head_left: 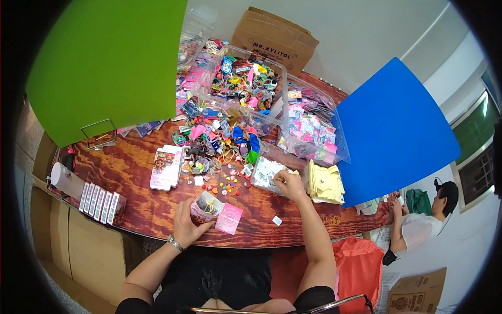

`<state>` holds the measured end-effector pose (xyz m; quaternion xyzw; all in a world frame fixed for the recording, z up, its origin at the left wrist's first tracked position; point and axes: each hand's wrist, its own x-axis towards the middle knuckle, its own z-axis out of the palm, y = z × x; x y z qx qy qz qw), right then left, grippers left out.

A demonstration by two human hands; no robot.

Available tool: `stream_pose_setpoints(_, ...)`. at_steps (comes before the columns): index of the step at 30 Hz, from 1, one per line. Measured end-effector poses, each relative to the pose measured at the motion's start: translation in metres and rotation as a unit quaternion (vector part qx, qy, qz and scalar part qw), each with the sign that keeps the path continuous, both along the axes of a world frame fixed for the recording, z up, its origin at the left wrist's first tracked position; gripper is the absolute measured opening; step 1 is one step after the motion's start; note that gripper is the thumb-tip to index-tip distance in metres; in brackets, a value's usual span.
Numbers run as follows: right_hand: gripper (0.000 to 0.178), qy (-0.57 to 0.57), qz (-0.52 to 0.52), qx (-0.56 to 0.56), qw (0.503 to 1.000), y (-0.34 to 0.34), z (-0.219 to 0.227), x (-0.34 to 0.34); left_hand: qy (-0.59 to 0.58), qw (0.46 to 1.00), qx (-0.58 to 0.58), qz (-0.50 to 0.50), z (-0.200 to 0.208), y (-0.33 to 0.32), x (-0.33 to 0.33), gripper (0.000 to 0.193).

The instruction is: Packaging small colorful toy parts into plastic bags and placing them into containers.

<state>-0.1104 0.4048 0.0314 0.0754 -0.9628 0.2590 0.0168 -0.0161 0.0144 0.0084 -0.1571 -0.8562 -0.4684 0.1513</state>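
My left hand (186,224) is wrapped round a small open printed box (205,209) near the table's front edge. Inside it lie thin bands and other small things. A pink square flap or card (228,219) sits against the box's right side; whether it is joined on cannot be told. My right hand (291,184) reaches over the right side of a shallow clear tray (267,171) of small white printed pieces. Its fingertips are pinched together, and whatever they hold is too small to make out. Small colourful charms (228,185) lie between the hands.
Trinkets are heaped behind, with clear bins (285,99) beyond. Pale yellow packets (325,183) lie right of the tray. Pink boxes (166,168) stack at centre left, and a box row (102,204) stands further left. Green (110,63) and blue (392,131) panels flank the table. A co-worker (426,225) sits right.
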Motion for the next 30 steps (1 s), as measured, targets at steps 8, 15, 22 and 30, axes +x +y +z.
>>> stream_pose_setpoints(8,0.021,-0.048,-0.008,0.065,0.997,0.013,0.006,-0.003,0.007,1.0,-0.005,0.001,0.001,0.003,-0.001,0.081)
stream_pose_setpoints(15,0.02,-0.072,-0.083,-0.269,0.957,-0.018,0.026,0.009,0.026,0.999,-0.017,0.025,0.002,0.006,-0.004,0.081)
stream_pose_setpoints(22,0.008,0.0,0.117,-0.228,0.967,-0.152,0.096,0.056,0.03,0.999,-0.027,0.032,0.009,0.021,-0.007,0.074)
stream_pose_setpoints(30,0.028,0.111,0.261,-0.041,0.958,-0.2,0.081,0.062,0.04,0.998,-0.024,0.032,0.004,0.013,0.001,0.082)
